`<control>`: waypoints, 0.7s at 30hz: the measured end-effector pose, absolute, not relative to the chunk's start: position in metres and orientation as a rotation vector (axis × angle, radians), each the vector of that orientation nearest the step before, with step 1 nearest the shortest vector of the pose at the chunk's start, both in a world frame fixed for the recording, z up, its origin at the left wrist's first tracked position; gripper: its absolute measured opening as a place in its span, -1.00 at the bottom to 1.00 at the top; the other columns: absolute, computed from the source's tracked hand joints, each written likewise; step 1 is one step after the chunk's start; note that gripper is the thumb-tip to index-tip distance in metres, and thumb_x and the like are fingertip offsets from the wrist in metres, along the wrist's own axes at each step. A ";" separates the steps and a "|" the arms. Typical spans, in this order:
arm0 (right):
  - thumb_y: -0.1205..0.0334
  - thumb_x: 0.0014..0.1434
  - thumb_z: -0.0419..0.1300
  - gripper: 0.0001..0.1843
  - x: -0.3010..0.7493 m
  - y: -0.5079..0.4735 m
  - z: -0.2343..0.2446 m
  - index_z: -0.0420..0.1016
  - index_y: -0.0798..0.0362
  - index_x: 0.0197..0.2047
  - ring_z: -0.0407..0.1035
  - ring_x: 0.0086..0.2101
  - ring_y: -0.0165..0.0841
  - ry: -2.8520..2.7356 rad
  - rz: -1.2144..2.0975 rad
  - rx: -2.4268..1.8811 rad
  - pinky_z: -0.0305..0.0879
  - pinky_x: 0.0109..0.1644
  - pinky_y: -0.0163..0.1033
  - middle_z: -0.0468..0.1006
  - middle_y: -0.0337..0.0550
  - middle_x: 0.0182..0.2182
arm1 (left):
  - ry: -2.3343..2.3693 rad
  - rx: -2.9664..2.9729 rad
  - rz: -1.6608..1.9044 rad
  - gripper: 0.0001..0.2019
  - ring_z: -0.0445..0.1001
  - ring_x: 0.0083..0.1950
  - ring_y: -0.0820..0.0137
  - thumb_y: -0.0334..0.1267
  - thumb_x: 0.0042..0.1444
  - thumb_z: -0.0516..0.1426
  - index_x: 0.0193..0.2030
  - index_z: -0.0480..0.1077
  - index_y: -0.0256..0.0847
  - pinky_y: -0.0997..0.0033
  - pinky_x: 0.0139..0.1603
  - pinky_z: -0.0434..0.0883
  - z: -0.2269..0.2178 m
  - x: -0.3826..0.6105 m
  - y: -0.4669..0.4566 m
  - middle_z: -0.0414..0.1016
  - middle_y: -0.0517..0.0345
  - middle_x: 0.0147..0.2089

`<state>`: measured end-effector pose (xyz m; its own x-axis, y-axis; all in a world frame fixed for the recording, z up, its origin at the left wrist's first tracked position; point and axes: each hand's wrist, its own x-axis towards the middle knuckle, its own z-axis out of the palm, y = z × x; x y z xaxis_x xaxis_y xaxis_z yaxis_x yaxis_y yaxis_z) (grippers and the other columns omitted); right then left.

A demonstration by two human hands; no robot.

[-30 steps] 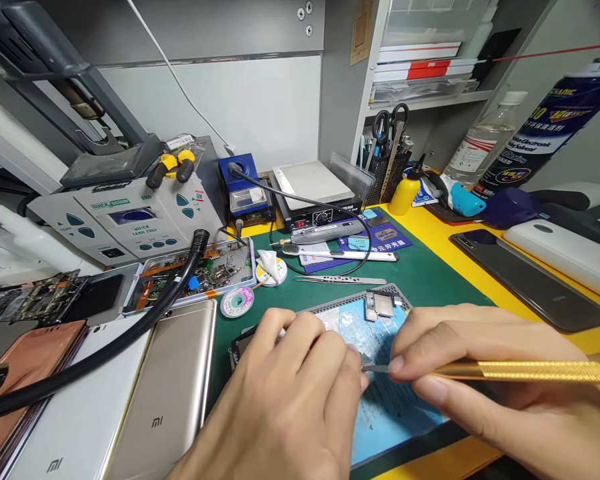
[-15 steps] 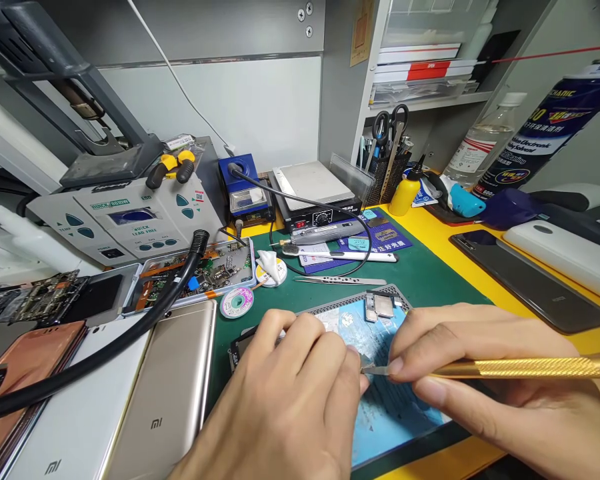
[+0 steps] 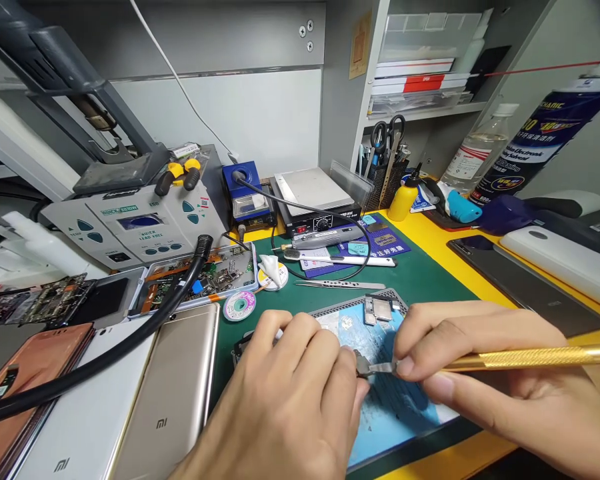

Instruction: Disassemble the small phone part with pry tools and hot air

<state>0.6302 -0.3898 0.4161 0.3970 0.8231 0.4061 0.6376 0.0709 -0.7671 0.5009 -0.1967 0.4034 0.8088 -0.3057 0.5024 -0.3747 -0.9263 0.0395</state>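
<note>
My left hand is closed, its thumb and forefinger pinching a small grey metal piece above a blue work pad. Most of that piece is hidden by the fingers, so its kind is unclear. In my right hand is a craft knife with a gold knurled handle, gripped near its front end. The flat blade tip touches or lies right beside the small piece. Farther back on the pad lies a silver shielded circuit board part.
Tweezers, a solder wick spool and a brush lie behind the pad. Phones and a black hose are at left, below the hot air station. A dark phone lies at right.
More of the small grey piece now shows at my left fingertips. The knife and right hand have shifted slightly right and up, and the camera view has tilted a little.
</note>
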 end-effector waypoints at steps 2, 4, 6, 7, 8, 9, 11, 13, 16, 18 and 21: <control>0.52 0.12 0.28 -0.77 0.634 -0.390 0.417 0.65 0.02 -0.25 0.50 -0.42 -0.51 -1.337 0.254 -1.629 0.41 -0.32 -0.51 0.63 -0.24 -0.39 | -0.517 2.828 0.778 -0.87 0.37 -0.30 0.25 -0.38 0.24 0.14 -0.26 0.53 -0.29 0.14 -0.25 0.27 0.403 0.502 -0.198 0.48 0.05 -0.37; 0.53 0.13 0.28 -0.77 0.637 -0.390 0.417 0.65 0.03 -0.23 0.49 -0.42 -0.50 -1.351 0.297 -1.611 0.40 -0.35 -0.51 0.62 -0.21 -0.38 | -0.481 2.782 0.819 -0.89 0.36 -0.29 0.24 -0.36 0.22 0.16 -0.24 0.54 -0.31 0.15 -0.27 0.26 0.403 0.503 -0.199 0.48 0.03 -0.36; 0.53 0.13 0.28 -0.76 0.640 -0.390 0.416 0.66 0.04 -0.21 0.50 -0.42 -0.49 -1.347 0.363 -1.585 0.40 -0.39 -0.50 0.62 -0.18 -0.36 | -0.440 2.721 0.877 -0.90 0.36 -0.28 0.24 -0.39 0.18 0.19 -0.21 0.53 -0.34 0.16 -0.29 0.24 0.403 0.503 -0.201 0.49 0.01 -0.35; 0.52 0.14 0.28 -0.77 0.642 -0.391 0.415 0.66 0.04 -0.21 0.50 -0.41 -0.47 -1.335 0.394 -1.567 0.40 -0.41 -0.50 0.62 -0.16 -0.35 | -0.423 2.693 0.901 -0.90 0.36 -0.28 0.25 -0.41 0.17 0.19 -0.20 0.53 -0.35 0.17 -0.29 0.24 0.404 0.502 -0.201 0.49 0.00 -0.35; 0.52 0.15 0.28 -0.77 0.643 -0.391 0.414 0.67 0.05 -0.20 0.51 -0.39 -0.45 -1.319 0.422 -1.548 0.41 -0.41 -0.49 0.62 -0.15 -0.35 | -0.412 2.668 0.926 -0.89 0.36 -0.29 0.25 -0.44 0.15 0.20 -0.19 0.53 -0.35 0.17 -0.29 0.24 0.404 0.502 -0.202 0.49 -0.01 -0.35; 0.50 0.16 0.28 -0.78 0.644 -0.391 0.413 0.67 0.05 -0.19 0.52 -0.38 -0.43 -1.302 0.448 -1.530 0.42 -0.41 -0.48 0.62 -0.12 -0.34 | -0.405 2.647 0.947 -0.90 0.36 -0.29 0.25 -0.45 0.14 0.20 -0.20 0.53 -0.35 0.18 -0.29 0.24 0.404 0.502 -0.203 0.49 -0.01 -0.35; 0.47 0.19 0.27 -0.78 0.645 -0.392 0.410 0.68 0.05 -0.15 0.52 -0.39 -0.42 -1.261 0.503 -1.489 0.45 -0.41 -0.46 0.63 -0.10 -0.32 | -0.396 2.619 0.980 -0.91 0.36 -0.28 0.26 -0.47 0.13 0.20 -0.22 0.52 -0.35 0.18 -0.29 0.25 0.404 0.501 -0.203 0.49 -0.03 -0.36; 0.44 0.22 0.27 -0.78 0.646 -0.392 0.409 0.68 0.04 -0.12 0.50 -0.45 -0.46 -1.200 0.581 -1.452 0.48 -0.43 -0.45 0.62 -0.10 -0.29 | -0.389 2.604 0.995 -0.91 0.37 -0.29 0.26 -0.49 0.12 0.20 -0.24 0.52 -0.34 0.19 -0.30 0.25 0.405 0.500 -0.204 0.49 -0.02 -0.36; 0.39 0.25 0.27 -0.81 0.645 -0.391 0.409 0.68 0.04 -0.11 0.48 -0.54 -0.48 -1.092 0.718 -1.409 0.48 -0.48 -0.43 0.61 -0.10 -0.27 | -0.384 2.597 1.024 -0.91 0.37 -0.31 0.28 -0.51 0.11 0.20 -0.25 0.52 -0.33 0.20 -0.31 0.25 0.405 0.499 -0.205 0.49 -0.01 -0.38; 0.37 0.25 0.27 -0.81 0.644 -0.391 0.409 0.68 0.04 -0.10 0.49 -0.54 -0.47 -1.037 0.790 -1.386 0.47 -0.51 -0.43 0.62 -0.09 -0.28 | -0.395 2.599 1.052 -0.90 0.38 -0.32 0.28 -0.52 0.10 0.20 -0.26 0.52 -0.33 0.21 -0.32 0.25 0.405 0.499 -0.206 0.50 0.01 -0.40; 0.34 0.25 0.29 -0.82 0.645 -0.391 0.408 0.69 0.03 -0.10 0.51 -0.55 -0.46 -0.954 0.866 -1.347 0.44 -0.52 -0.46 0.65 -0.10 -0.31 | -0.407 2.595 1.076 -0.89 0.38 -0.33 0.29 -0.55 0.08 0.20 -0.28 0.52 -0.34 0.20 -0.32 0.24 0.405 0.499 -0.207 0.50 0.01 -0.42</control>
